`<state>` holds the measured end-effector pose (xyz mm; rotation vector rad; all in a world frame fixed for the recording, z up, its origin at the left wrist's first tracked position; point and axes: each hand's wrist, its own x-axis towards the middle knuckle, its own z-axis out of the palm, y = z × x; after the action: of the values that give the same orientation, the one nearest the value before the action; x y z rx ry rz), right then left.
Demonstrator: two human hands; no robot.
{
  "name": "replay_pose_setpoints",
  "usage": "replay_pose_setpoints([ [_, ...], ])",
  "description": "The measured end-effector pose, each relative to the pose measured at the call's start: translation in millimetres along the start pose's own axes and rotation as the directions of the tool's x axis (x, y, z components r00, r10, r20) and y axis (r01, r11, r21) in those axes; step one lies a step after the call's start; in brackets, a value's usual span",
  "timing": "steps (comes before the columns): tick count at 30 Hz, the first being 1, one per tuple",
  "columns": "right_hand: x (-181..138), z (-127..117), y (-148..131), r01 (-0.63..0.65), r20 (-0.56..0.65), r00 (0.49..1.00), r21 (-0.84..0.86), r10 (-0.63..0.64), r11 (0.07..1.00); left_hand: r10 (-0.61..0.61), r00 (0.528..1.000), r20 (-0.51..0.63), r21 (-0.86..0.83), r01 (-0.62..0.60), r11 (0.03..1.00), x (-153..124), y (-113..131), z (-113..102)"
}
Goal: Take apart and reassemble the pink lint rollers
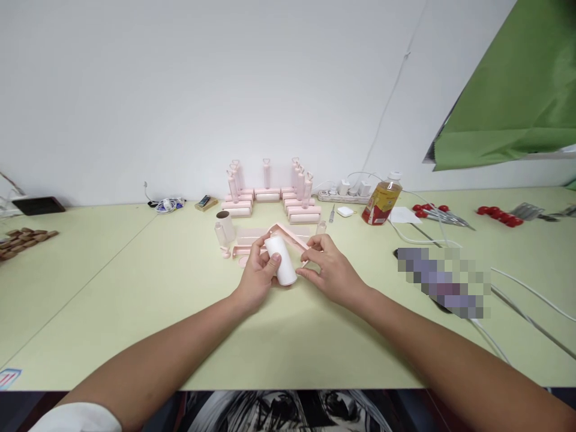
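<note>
My left hand (258,270) is wrapped round a white roller cylinder (281,260), thumb on top. Behind the cylinder tilts a pink angled frame (288,233), and my right hand (327,264) pinches its lower right end beside the cylinder. Both hands hover just above the pale green table (135,288) near its middle. Close by on the left lie a small clear tube (220,234), a cardboard core (225,223) and small pink parts (240,252).
Assembled pink rollers (270,195) stand stacked at the back. An oil bottle (381,201), a power strip (344,193), white cables (517,288), red-handled tools (434,211) and a blurred patch (443,282) fill the right side. Brown pieces (22,239) lie far left.
</note>
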<state>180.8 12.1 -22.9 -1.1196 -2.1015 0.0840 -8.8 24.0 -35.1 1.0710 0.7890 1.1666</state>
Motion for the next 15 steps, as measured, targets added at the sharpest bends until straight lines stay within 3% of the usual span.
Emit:
replay_pose_setpoints([
  [9,-0.1,1.0,-6.3,0.179,0.023,0.983,0.042,-0.181,0.983,0.043,0.999,-0.016,-0.012,-0.043,0.999,3.6,1.7,-1.3],
  [15,0.3,2.3,-8.8,0.203,0.045,0.978,0.019,-0.203,0.979,0.052,0.998,-0.047,-0.022,-0.053,0.998,3.6,2.4,-2.1],
])
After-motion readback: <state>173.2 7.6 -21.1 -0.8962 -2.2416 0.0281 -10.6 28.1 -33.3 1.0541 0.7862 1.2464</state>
